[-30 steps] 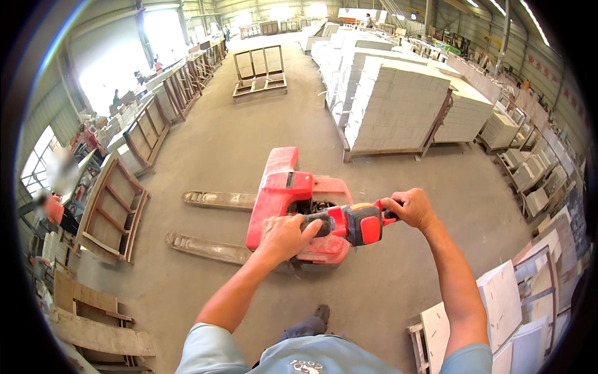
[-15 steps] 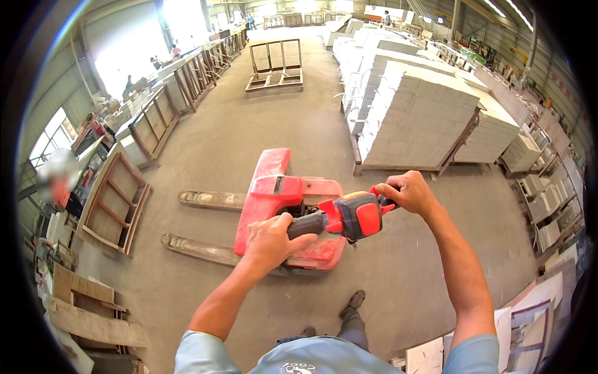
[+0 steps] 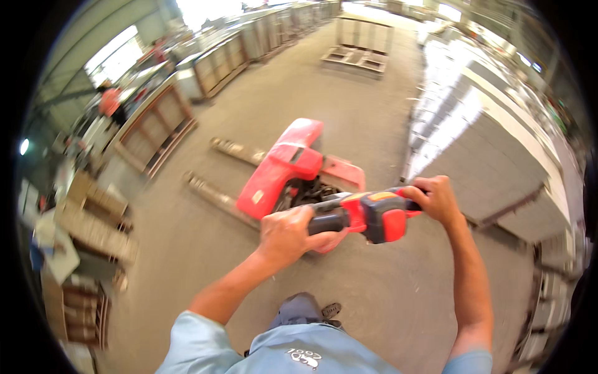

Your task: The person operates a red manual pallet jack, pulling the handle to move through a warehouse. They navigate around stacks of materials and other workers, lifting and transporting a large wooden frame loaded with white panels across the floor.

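Observation:
Just ahead of me stands a red electric pallet truck, its two dusty forks low over the floor and pointing to the far left. The forks carry nothing. My left hand is wrapped round the black left grip of the tiller handle. On the other side, my right hand is closed round the right grip. Between the hands sits the red, black and orange control head. Part of the truck's near side is hidden behind my left hand and the handle.
Tall stacks of pale slabs stand on the right. Wooden frames line the left, with a person in an orange top behind them. An upright metal rack stands on the concrete floor ahead. More boards lie at the left.
The view has turned left, so the slab stacks and rack sit further right. The handle has shifted right, and the truck is turned relative to me. Both hands keep their grips.

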`<state>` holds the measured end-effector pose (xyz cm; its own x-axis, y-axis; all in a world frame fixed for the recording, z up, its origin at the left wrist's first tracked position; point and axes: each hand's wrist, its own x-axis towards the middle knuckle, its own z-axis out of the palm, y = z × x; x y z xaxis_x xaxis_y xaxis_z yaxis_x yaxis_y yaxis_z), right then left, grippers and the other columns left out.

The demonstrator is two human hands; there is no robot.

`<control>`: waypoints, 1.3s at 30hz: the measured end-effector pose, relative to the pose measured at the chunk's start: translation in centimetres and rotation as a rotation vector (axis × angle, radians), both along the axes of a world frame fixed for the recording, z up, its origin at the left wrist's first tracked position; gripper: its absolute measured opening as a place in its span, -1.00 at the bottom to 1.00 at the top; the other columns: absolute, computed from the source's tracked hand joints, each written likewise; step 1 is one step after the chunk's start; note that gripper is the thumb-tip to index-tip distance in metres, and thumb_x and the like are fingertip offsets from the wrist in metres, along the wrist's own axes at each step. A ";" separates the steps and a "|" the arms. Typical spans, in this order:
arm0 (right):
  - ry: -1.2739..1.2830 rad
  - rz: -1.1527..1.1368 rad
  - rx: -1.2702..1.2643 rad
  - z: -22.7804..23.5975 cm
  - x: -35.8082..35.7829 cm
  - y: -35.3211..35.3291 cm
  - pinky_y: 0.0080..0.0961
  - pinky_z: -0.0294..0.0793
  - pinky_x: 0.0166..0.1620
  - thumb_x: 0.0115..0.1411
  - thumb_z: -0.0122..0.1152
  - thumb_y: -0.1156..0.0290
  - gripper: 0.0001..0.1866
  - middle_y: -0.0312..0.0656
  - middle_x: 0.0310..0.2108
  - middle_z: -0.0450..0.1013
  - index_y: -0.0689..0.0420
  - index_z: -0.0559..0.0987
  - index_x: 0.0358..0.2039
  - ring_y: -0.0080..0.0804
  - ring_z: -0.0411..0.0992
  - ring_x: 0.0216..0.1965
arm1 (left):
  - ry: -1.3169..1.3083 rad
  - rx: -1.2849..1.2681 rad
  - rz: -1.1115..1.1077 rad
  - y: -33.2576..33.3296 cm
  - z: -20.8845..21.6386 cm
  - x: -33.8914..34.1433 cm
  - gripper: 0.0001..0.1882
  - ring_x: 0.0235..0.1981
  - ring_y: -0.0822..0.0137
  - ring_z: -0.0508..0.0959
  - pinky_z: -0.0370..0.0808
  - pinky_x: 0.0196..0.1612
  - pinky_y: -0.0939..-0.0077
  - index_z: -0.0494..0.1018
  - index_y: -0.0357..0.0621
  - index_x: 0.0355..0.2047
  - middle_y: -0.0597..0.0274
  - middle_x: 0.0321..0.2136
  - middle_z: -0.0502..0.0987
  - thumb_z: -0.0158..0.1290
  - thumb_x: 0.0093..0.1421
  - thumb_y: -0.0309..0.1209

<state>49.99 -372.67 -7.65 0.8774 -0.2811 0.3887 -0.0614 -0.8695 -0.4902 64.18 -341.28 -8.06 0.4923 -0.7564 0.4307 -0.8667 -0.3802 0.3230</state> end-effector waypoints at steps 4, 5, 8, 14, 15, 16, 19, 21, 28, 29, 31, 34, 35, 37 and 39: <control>-0.012 0.060 -0.015 0.7 0.2 -1.3 -0.38 0.29 -0.61 0.16 0.28 0.00 -0.52 -0.08 -0.77 0.37 0.18 0.63 -0.64 -0.21 0.33 -0.76 | -0.022 -0.033 0.071 -0.5 -0.3 -1.1 -0.47 -0.54 0.15 0.62 0.51 -0.47 0.27 0.51 -0.13 -0.46 0.15 -0.57 0.58 0.33 -0.09 0.10; 0.000 0.077 -0.021 1.3 0.8 -1.6 -0.37 0.28 -0.61 0.16 0.27 0.00 -0.52 -0.08 -0.77 0.37 0.17 0.63 -0.64 -0.20 0.33 -0.76 | -0.015 -0.036 0.092 -0.9 0.0 -1.3 -0.48 -0.53 0.15 0.62 0.51 -0.45 0.27 0.52 -0.11 -0.46 0.15 -0.56 0.58 0.35 -0.10 0.09; 0.014 0.148 -0.030 2.6 3.2 -2.7 -0.34 0.25 -0.62 0.18 0.24 -0.04 -0.51 -0.06 -0.77 0.37 0.13 0.63 -0.65 -0.15 0.30 -0.76 | 0.002 -0.032 0.142 -1.1 1.6 -0.9 -0.50 -0.53 0.11 0.62 0.52 -0.45 0.27 0.52 -0.13 -0.46 0.13 -0.56 0.58 0.37 -0.12 0.04; -0.025 0.273 -0.097 1.8 6.2 -5.8 -0.28 0.33 -0.59 0.21 0.12 -0.21 -0.39 -0.06 -0.78 0.36 0.08 0.61 -0.69 -0.04 0.36 -0.71 | -0.019 -0.022 0.169 -2.6 1.1 -0.6 -0.49 -0.58 0.04 0.59 0.49 -0.51 0.21 0.47 -0.16 -0.48 0.11 -0.60 0.55 0.39 -0.13 0.01; -0.005 0.265 -0.124 1.6 6.6 -6.2 -0.30 0.35 -0.58 0.20 0.13 -0.22 -0.38 -0.06 -0.78 0.36 0.08 0.61 -0.69 -0.05 0.37 -0.71 | -0.033 -0.008 0.184 -3.0 0.9 -0.5 -0.47 -0.60 0.05 0.58 0.48 -0.53 0.20 0.47 -0.17 -0.47 0.13 -0.61 0.54 0.38 -0.11 0.04; -0.015 0.279 -0.112 1.3 6.9 -6.6 -0.30 0.36 -0.58 0.19 0.14 -0.22 -0.38 -0.06 -0.78 0.36 0.09 0.61 -0.68 -0.06 0.38 -0.71 | -0.022 0.015 0.186 -3.4 0.9 -0.5 -0.49 -0.60 0.03 0.57 0.47 -0.52 0.18 0.46 -0.16 -0.48 0.13 -0.62 0.53 0.39 -0.12 0.01; -0.008 0.299 -0.116 0.8 8.1 -7.6 -0.35 0.38 -0.57 0.13 0.20 -0.24 -0.37 -0.11 -0.78 0.41 0.11 0.61 -0.70 -0.13 0.41 -0.71 | -0.003 0.020 0.226 -4.3 0.5 -1.0 -0.50 -0.58 0.03 0.57 0.46 -0.50 0.18 0.45 -0.16 -0.50 0.12 -0.61 0.52 0.40 -0.12 -0.01; -0.030 0.324 -0.083 0.5 9.2 -8.3 -0.38 0.39 -0.57 0.11 0.23 -0.24 -0.38 -0.14 -0.77 0.43 0.11 0.61 -0.70 -0.16 0.42 -0.72 | 0.022 0.020 0.273 -4.9 0.0 -0.9 -0.50 -0.56 0.03 0.57 0.47 -0.47 0.18 0.45 -0.14 -0.50 0.11 -0.60 0.52 0.41 -0.15 -0.02; -0.049 0.448 -0.077 0.1 14.0 -12.1 -0.41 0.37 -0.58 0.07 0.30 -0.18 -0.44 -0.16 -0.75 0.44 0.11 0.60 -0.67 -0.19 0.41 -0.71 | 0.025 0.007 0.405 -8.2 -0.7 -0.6 -0.50 -0.56 -0.02 0.54 0.44 -0.46 0.13 0.45 -0.12 -0.49 0.10 -0.59 0.52 0.42 -0.17 -0.03; -0.050 0.462 -0.070 -0.1 14.8 -12.7 -0.40 0.38 -0.57 0.08 0.26 -0.25 -0.40 -0.17 -0.75 0.45 0.10 0.62 -0.67 -0.18 0.41 -0.71 | 0.025 0.009 0.430 -8.8 -0.7 -0.6 -0.50 -0.55 -0.03 0.54 0.44 -0.46 0.13 0.45 -0.12 -0.48 0.09 -0.59 0.52 0.42 -0.17 -0.03; -0.054 0.526 -0.050 0.0 16.5 -12.9 -0.39 0.39 -0.57 0.10 0.24 -0.25 -0.39 -0.16 -0.75 0.45 0.10 0.62 -0.66 -0.17 0.41 -0.71 | 0.011 0.009 0.488 -9.3 -0.2 -0.6 -0.50 -0.55 -0.03 0.54 0.43 -0.46 0.13 0.45 -0.12 -0.48 0.09 -0.58 0.52 0.41 -0.16 -0.02; -0.117 0.636 -0.058 -0.5 19.0 -13.2 -0.40 0.39 -0.56 0.11 0.23 -0.26 -0.39 -0.17 -0.75 0.45 0.10 0.63 -0.64 -0.16 0.41 -0.71 | -0.006 0.023 0.565 -10.3 0.1 -1.8 -0.49 -0.54 -0.03 0.53 0.43 -0.46 0.12 0.45 -0.12 -0.48 0.10 -0.57 0.52 0.41 -0.15 0.00; -0.086 0.634 -0.053 -0.4 18.8 -13.8 -0.41 0.39 -0.56 0.11 0.24 -0.24 -0.41 -0.18 -0.75 0.45 0.09 0.63 -0.64 -0.18 0.41 -0.71 | -0.010 0.031 0.593 -10.6 0.1 -2.2 -0.49 -0.54 -0.03 0.53 0.43 -0.46 0.12 0.45 -0.12 -0.48 0.10 -0.57 0.51 0.40 -0.15 0.01; -0.021 0.695 -0.035 0.1 18.7 -15.5 -0.42 0.39 -0.56 0.12 0.26 -0.21 -0.43 -0.20 -0.75 0.45 0.09 0.63 -0.63 -0.20 0.41 -0.71 | -0.040 0.027 0.610 -12.4 -0.5 -3.1 -0.48 -0.56 0.01 0.54 0.44 -0.48 0.17 0.42 -0.12 -0.49 0.13 -0.59 0.50 0.38 -0.12 0.04; -0.029 0.730 -0.032 -0.2 18.9 -17.2 -0.44 0.39 -0.56 0.11 0.31 -0.13 -0.50 -0.22 -0.75 0.45 0.10 0.63 -0.62 -0.25 0.43 -0.71 | -0.082 -0.012 0.605 -14.5 -1.6 -3.4 -0.46 -0.57 0.04 0.54 0.45 -0.50 0.20 0.40 -0.12 -0.51 0.15 -0.60 0.49 0.36 -0.10 0.06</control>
<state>68.94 -389.90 -7.80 0.8262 0.3833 0.4129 0.5520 -0.6976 -0.4567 60.79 -355.80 -9.63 0.7983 -0.3478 0.4917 -0.5202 -0.8097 0.2717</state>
